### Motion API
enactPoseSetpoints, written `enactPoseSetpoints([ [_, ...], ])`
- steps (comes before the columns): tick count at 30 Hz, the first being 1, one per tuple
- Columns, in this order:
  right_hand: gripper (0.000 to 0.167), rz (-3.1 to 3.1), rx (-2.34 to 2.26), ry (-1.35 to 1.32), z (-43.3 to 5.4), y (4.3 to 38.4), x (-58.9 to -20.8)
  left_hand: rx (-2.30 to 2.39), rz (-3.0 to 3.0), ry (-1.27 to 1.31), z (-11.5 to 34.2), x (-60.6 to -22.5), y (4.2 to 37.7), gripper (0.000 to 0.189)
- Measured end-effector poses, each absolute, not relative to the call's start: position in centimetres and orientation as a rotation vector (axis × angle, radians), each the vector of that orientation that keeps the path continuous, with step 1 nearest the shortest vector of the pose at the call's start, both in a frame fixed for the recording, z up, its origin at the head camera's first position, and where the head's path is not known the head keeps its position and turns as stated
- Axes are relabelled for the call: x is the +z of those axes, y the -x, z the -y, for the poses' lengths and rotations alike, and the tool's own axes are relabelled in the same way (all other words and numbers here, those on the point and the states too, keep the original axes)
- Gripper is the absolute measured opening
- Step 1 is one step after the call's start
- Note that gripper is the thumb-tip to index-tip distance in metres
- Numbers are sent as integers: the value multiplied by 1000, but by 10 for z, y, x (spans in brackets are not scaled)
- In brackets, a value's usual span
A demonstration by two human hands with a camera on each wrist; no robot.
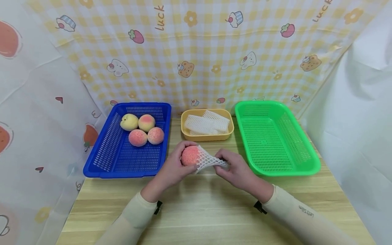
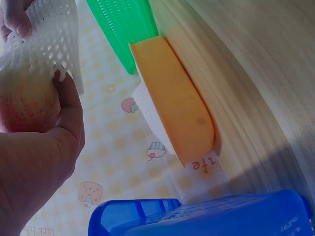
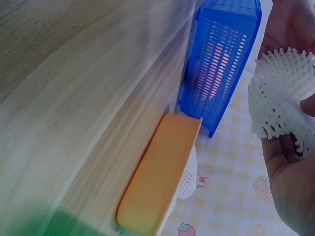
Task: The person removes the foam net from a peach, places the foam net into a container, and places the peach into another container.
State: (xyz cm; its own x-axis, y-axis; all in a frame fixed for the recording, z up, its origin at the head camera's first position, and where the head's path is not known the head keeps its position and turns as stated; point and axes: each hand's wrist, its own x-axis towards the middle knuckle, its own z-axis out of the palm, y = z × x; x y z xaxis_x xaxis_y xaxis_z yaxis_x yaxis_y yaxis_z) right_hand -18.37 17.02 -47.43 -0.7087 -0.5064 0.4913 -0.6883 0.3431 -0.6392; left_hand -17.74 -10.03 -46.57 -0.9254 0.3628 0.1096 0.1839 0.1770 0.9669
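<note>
A pink peach (image 1: 190,156) sits in my left hand (image 1: 173,166), whose fingers and thumb curl round it above the table. White foam netting (image 1: 207,159) covers the peach's right side and narrows toward my right hand (image 1: 235,168), which pinches its far end. In the left wrist view the peach (image 2: 29,101) shows a pale top and reddish lower side, with the net (image 2: 51,37) over the top and against the left fingertips. The right wrist view shows the net (image 3: 283,93) between both hands; the peach is hidden there.
At the left stands a blue basket (image 1: 131,174) with several peaches (image 1: 137,137). A small yellow tray (image 1: 207,137) at the back middle holds more white foam nets (image 1: 200,124). The green basket (image 1: 272,143) stands at the right. All are on the wooden table (image 1: 199,211).
</note>
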Motion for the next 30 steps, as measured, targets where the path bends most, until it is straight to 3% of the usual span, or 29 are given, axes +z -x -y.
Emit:
enactPoseSetpoints([
  [30,25,2515,1179,-874,-197,192,-438,1801,-2399,-530,106,-464,176,67],
])
